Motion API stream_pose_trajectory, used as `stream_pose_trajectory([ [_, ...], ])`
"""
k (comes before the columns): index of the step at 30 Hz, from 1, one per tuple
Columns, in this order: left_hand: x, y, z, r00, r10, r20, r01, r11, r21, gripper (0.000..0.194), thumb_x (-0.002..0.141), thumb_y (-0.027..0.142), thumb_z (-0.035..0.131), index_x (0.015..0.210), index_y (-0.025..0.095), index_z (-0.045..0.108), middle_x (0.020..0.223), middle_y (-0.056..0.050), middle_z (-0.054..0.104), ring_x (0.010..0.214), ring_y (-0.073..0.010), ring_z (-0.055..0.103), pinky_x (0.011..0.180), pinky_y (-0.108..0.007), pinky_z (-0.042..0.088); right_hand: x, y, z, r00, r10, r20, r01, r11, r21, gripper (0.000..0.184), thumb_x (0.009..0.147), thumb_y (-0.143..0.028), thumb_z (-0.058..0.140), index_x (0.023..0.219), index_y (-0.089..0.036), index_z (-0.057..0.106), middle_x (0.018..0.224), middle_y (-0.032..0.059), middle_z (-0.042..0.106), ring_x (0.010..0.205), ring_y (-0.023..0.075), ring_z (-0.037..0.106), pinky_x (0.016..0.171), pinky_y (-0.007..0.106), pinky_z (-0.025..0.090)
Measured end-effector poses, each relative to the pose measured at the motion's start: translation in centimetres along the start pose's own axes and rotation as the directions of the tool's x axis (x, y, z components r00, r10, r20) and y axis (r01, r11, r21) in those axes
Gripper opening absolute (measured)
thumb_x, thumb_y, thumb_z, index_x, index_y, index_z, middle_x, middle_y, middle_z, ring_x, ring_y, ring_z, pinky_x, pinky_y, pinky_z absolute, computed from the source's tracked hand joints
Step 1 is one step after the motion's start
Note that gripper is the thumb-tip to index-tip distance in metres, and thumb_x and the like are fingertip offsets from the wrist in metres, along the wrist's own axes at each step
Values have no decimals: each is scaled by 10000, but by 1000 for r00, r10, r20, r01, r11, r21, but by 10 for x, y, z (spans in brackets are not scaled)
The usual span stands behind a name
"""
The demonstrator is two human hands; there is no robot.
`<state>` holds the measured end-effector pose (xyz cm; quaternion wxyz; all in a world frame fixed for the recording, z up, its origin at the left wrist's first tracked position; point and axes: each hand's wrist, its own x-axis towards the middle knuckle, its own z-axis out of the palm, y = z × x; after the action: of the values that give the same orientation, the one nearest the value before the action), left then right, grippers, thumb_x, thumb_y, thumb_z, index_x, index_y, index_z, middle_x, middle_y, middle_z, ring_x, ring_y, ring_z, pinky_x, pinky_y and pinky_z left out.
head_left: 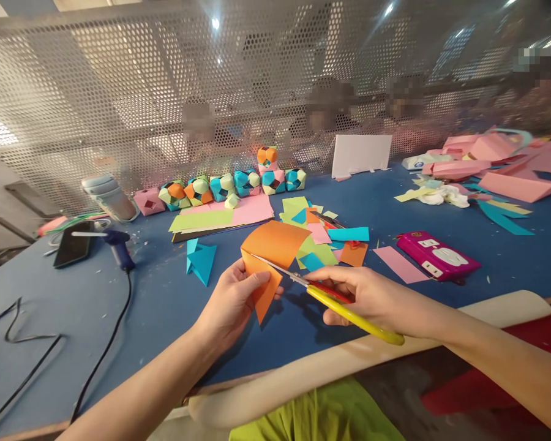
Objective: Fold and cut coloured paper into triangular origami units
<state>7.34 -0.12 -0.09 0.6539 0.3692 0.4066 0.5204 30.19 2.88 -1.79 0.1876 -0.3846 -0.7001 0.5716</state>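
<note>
My left hand (236,297) pinches a sheet of orange paper (278,242) between thumb and fingers, above the front of the blue table. Its upper part curves away and a lower flap hangs below the cut. In my right hand (371,294) is a pair of scissors (344,309) with yellow and red handles. The blades point left and lie in a slit in the orange paper, near its left edge. A folded blue paper piece (202,260) lies left of the sheet. Behind it are mixed paper scraps (321,251) in green, blue, pink and orange.
A row of folded paper balls (223,187) stands before a perforated metal screen (142,92). At left are a glue gun (119,248) with its cord, a phone (73,243) and a bottle (110,197). A magenta power strip (436,256) and pink paper (509,184) lie at right.
</note>
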Motion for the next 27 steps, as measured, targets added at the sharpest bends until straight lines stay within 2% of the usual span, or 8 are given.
stream_pose_trajectory([
  [7,0,-1,0,1000,-21,11,21,1000,0,271,659,226,792,860,136,633,741,-31,681,572,-126,647,599,-239,541,4,-5,6,999,-41,-30,39,997,-67,568,715,-425,765,1230,-251,599,964,15,665,841,181,627,684,255,487],
  [12,0,-2,0,999,-31,35,31,1000,4,228,700,226,763,859,133,630,729,-34,675,582,-123,639,599,-232,533,5,-3,10,997,-46,-60,42,997,-63,544,732,-438,748,1220,-246,604,981,25,666,868,188,628,715,276,496],
  [19,-2,-3,2,996,-48,71,48,999,2,249,694,186,754,915,131,653,855,-64,699,630,-126,646,660,-259,553,5,-19,17,995,-93,-29,92,995,-42,545,754,-419,728,1249,-242,588,1085,46,674,929,197,638,758,284,512],
  [27,-2,-3,1,996,-61,67,60,998,15,236,684,186,752,884,126,644,834,-63,696,622,-128,647,652,-253,550,7,-11,17,996,-80,-45,78,996,-47,505,764,-433,715,1204,-212,607,1032,57,673,879,194,638,715,277,503],
])
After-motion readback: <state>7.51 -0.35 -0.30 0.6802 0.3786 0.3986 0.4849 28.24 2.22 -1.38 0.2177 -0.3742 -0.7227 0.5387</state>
